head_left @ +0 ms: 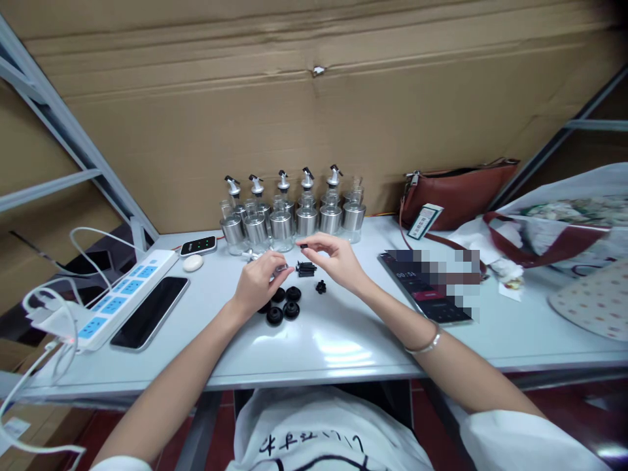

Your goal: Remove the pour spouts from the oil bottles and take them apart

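My left hand (262,281) is closed, fingertips together on a small silvery pourer part (280,267) that is mostly hidden. More silvery pieces (251,254) show just behind its knuckles. Across from it, my right hand (336,260) pinches a small black piece (304,246), held a little above the table. Between the hands lies a row of thin black parts (307,269), with a little cluster of black bits (320,286) closer to me. Several round black stoppers (291,309) sit beside and partly under my left hand.
Glass bottles with steel sleeves (281,227) stand behind my hands, the back row topped with pourers (283,180). To the left are a power strip (118,297), a phone (150,313) and a white case (193,263). A larger phone (417,288) and a brown bag (461,193) lie right.
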The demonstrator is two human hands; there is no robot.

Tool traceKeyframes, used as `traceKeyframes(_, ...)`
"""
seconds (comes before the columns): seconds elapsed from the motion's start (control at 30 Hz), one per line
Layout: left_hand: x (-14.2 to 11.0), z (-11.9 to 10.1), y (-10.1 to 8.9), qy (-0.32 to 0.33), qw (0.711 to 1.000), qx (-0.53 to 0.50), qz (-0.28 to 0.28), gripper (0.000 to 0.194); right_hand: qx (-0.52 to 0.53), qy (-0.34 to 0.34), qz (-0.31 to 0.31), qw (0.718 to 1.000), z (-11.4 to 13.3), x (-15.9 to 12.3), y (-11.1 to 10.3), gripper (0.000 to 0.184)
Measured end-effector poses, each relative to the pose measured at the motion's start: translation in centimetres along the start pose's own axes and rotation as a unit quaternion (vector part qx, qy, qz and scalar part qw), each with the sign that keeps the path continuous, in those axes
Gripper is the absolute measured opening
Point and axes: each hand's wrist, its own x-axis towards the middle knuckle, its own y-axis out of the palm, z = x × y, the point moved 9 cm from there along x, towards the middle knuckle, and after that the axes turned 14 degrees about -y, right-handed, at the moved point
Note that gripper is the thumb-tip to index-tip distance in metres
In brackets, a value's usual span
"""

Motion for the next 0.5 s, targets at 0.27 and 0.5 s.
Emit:
traceKeyframes(0.27,0.0,-1.1,0.1,0.04,0.999,0.02,0.006,0.017,0.008,0.0,0.035,0.999,0.3,-0.3,1.1,0.017)
traceKeyframes(0.5,0.0,-1.5,0.3,0.049,0.998,0.025,0.013,0.021,0.064,0.027,0.062,0.996,-0.2,-0.7,2.2,0.019)
